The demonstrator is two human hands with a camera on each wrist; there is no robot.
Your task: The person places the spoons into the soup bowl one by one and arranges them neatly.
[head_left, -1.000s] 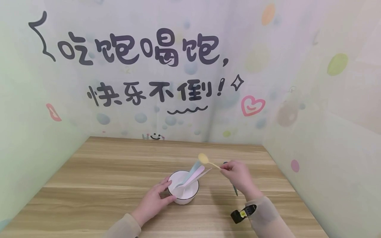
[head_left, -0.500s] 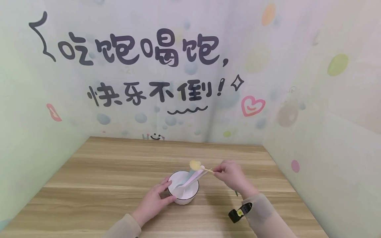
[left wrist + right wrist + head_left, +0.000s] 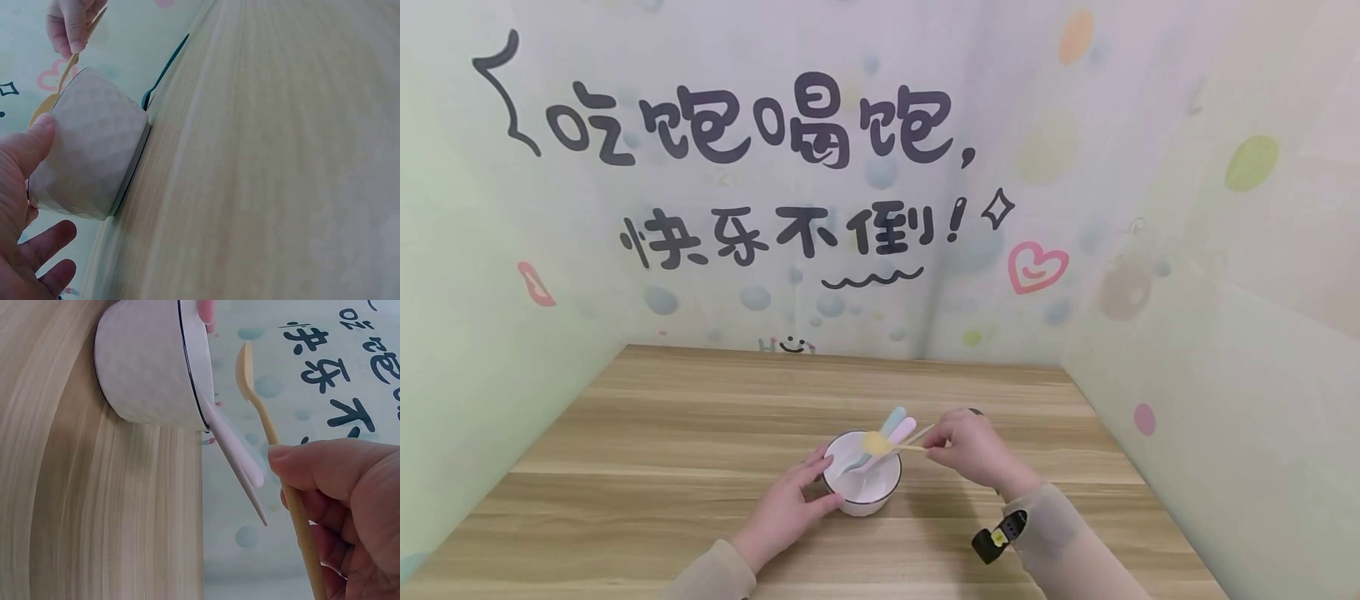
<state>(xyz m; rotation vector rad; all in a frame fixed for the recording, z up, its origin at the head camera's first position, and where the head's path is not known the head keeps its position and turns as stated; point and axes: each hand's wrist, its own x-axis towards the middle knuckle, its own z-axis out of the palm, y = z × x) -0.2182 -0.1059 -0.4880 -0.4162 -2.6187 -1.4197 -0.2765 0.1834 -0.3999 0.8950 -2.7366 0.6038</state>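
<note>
My left hand holds the side of a white bowl with a dark rim, thumb near the front edge. In the left wrist view the bowl's faceted wall shows. My right hand pinches a yellow spoon by its handle. The spoon's head hangs over the bowl, pointing left. Inside the bowl lean a light blue spoon, a pink spoon and a thin pale handle, their ends sticking out to the upper right.
A dark green utensil lies on the wooden table right of the bowl, mostly hidden by my right hand in the head view. Printed walls close off the back and sides. A black strap with a camera sits on my right wrist.
My right hand has moved left and slightly down, bringing the yellow spoon from right of the bowl to above it. My left hand and the bowl have stayed in place.
</note>
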